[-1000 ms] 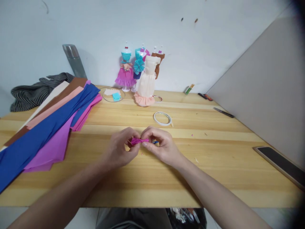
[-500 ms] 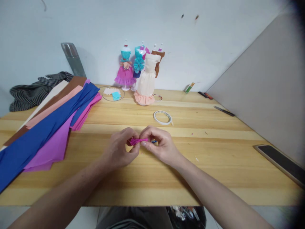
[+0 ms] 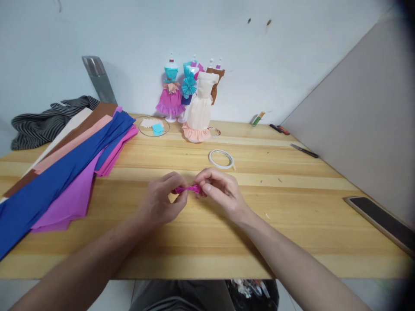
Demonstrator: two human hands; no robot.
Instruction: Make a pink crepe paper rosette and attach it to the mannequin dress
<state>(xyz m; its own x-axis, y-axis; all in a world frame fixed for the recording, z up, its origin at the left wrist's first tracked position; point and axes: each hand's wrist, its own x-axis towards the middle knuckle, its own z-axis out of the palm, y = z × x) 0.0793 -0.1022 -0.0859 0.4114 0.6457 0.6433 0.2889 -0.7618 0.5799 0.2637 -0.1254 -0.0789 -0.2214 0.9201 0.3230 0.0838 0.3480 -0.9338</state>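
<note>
Between my hands is a small magenta strip of pleated crepe paper [image 3: 191,189], drawn in at the middle and fanned toward its right end. My left hand [image 3: 164,198] pinches its left part between thumb and fingers, hiding that end. At the right end, the thumb and forefinger of my right hand [image 3: 222,190] close around the pleats. Both hands are held low over the wooden table, and beyond them lies a white roll of tape [image 3: 212,160].
On the left lie folded crepe paper sheets [image 3: 61,177] and a striped cloth [image 3: 45,125]. Several dressed mini mannequins [image 3: 199,99] stand against the wall, right of a flask [image 3: 100,77]. A craft knife [image 3: 304,150] and a phone [image 3: 382,220] rest at the right.
My right thumb and fingers have shifted slightly right, from the strip's middle to its right end, where more pleats show. My left hand keeps its pinch.
</note>
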